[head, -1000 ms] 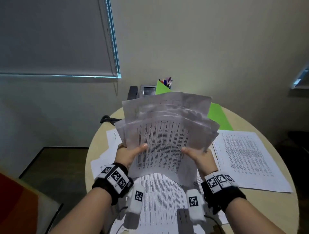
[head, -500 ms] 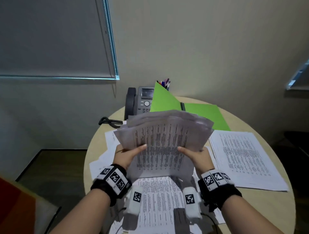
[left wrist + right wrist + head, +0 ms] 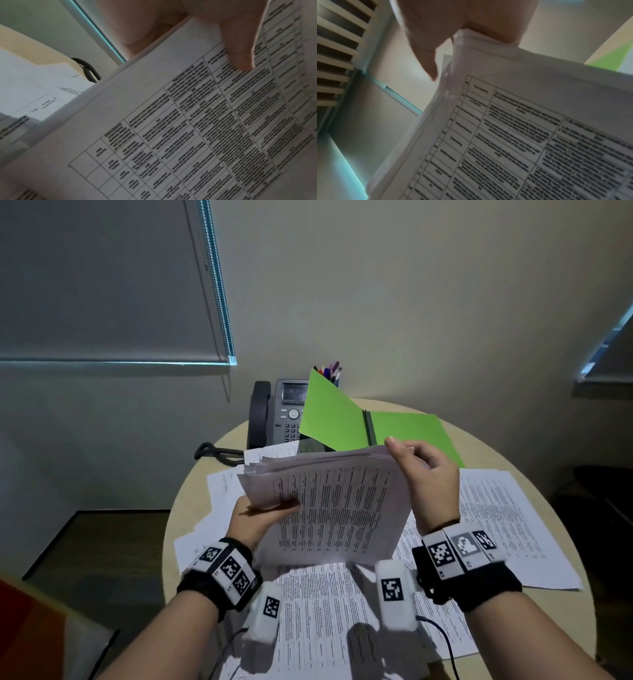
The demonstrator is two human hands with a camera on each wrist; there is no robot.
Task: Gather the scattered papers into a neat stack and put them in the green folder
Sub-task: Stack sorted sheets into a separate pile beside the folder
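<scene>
while gripped, papers (image 3: pixel 335 508) above table (image 3: pixel 534 628)

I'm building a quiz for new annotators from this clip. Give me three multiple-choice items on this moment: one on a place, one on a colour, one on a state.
1. Where does the desk phone stand?
A. On the far left part of the table, beside the folder
B. On the floor
C. On the near right edge of the table

2. What colour is the folder?
A. Red
B. Green
C. Blue

3. In what state is the folder?
A. Shut flat
B. Open, its left cover raised
C. Already filled with the stack

Answers:
1. A: the head view shows the phone at the table's far left, next to the folder's raised cover.
2. B: both covers are bright green.
3. B: the left cover tilts up from the spine, and the paper stack is in the left hand and right hand, outside the folder.
</scene>
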